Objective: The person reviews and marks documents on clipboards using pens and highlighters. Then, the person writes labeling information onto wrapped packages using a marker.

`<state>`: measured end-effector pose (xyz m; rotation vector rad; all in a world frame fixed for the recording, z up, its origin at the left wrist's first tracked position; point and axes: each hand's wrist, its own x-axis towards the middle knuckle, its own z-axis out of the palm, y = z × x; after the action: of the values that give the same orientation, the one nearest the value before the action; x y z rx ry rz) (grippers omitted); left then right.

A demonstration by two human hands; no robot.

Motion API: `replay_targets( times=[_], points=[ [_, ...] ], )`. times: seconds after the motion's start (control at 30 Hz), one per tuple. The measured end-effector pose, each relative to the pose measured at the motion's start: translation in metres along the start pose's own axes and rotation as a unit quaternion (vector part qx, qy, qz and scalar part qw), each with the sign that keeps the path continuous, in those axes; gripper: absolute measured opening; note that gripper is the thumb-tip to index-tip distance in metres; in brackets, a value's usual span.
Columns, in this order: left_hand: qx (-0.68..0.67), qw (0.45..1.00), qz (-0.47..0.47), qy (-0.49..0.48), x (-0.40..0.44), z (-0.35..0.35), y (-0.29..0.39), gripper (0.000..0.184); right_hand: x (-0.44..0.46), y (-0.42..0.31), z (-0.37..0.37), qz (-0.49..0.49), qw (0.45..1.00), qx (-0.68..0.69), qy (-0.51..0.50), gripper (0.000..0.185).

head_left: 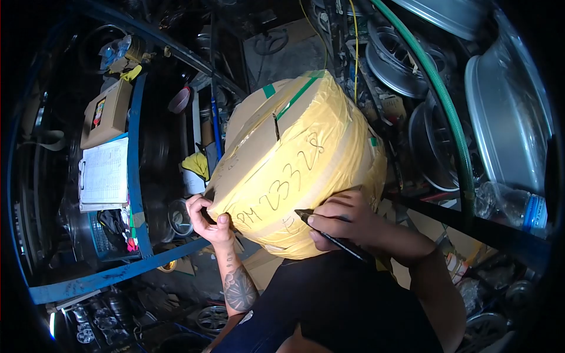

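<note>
A large round package [347,147], wrapped in yellow tape over cardboard, stands tilted against my body. Strips of green tape cross its cardboard top, and "PM 23328" is handwritten on its yellow side. My left hand [209,222] grips the package's lower left edge, thumb toward me and fingers curled partly out of sight. In my right hand [344,220] is a black marker [338,242]. Its tip touches or nearly touches the yellow side, beside a short mark below the number. The heel of that hand rests close to the wrapping.
Metal wheel rims [506,117] fill the right side, with a green hose [450,109] running past them. At left, a blue-framed rack [136,147] holds a clipboard with papers [105,173] and an open cardboard box [109,115]. A plastic bottle [518,206] lies at right.
</note>
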<state>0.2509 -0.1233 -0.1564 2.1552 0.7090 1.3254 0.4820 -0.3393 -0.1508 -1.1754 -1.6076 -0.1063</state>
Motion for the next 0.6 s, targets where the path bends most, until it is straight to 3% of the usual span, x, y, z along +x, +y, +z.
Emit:
replay_targets(
  times=[0.1, 0.3, 0.5, 0.6],
  points=[
    [0.000, 1.000, 0.000, 0.002, -0.001, 0.000, 0.000, 0.064, -0.007, 0.004, -0.003, -0.043, 0.998, 0.040, -0.027, 0.023],
    [-0.007, 1.000, -0.014, 0.017, -0.002, 0.002, 0.002, 0.068, 0.001, 0.007, -0.010, 0.023, 0.996, 0.039, 0.078, 0.028],
    [-0.004, 1.000, -0.014, 0.025, -0.004, 0.000, 0.001, 0.071, -0.014, 0.012, -0.017, 0.028, 0.995, 0.091, 0.024, 0.032],
    [-0.005, 0.999, -0.019, 0.027, -0.004, 0.002, 0.003, 0.071, -0.008, 0.007, -0.012, 0.043, 0.995, 0.038, 0.078, 0.031]
  ],
)
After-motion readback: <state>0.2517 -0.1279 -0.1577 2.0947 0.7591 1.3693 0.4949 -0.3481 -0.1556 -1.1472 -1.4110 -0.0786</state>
